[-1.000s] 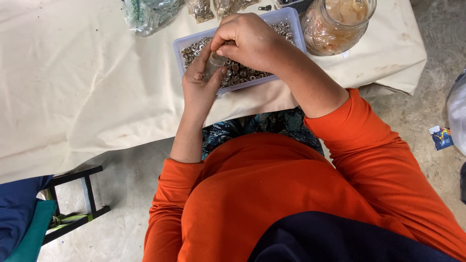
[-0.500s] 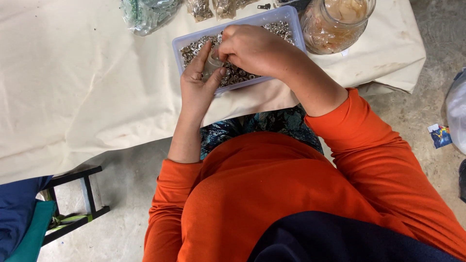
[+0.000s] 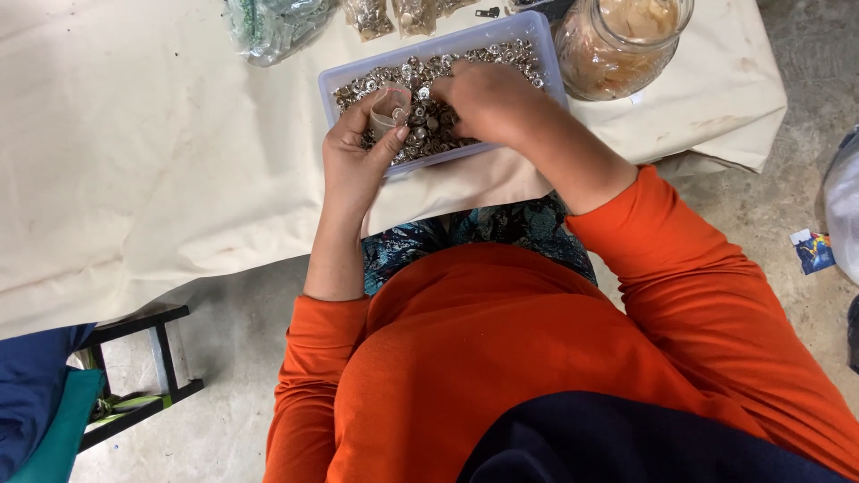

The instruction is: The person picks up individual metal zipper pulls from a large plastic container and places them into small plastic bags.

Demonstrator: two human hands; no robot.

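Note:
A pale rectangular plastic tray (image 3: 535,40) full of several small silver metal pieces lies on the cloth-covered table. My left hand (image 3: 355,154) holds a small clear plastic cup (image 3: 390,108) upright over the tray's near left part. My right hand (image 3: 483,100) rests knuckles-up on the metal pieces in the tray's middle, fingers curled down among them beside the cup. Whether those fingers pinch a piece is hidden. Both arms wear orange sleeves.
A big glass jar (image 3: 617,45) stands right of the tray. Clear bags (image 3: 268,25) of small parts lie at the far edge. The cream cloth (image 3: 134,161) drapes over the table's near edge. A black stool frame (image 3: 143,376) sits on the floor at left.
My right hand has come off the cup and dropped to the right onto the metal pieces. My left hand still holds the cup, now uncovered.

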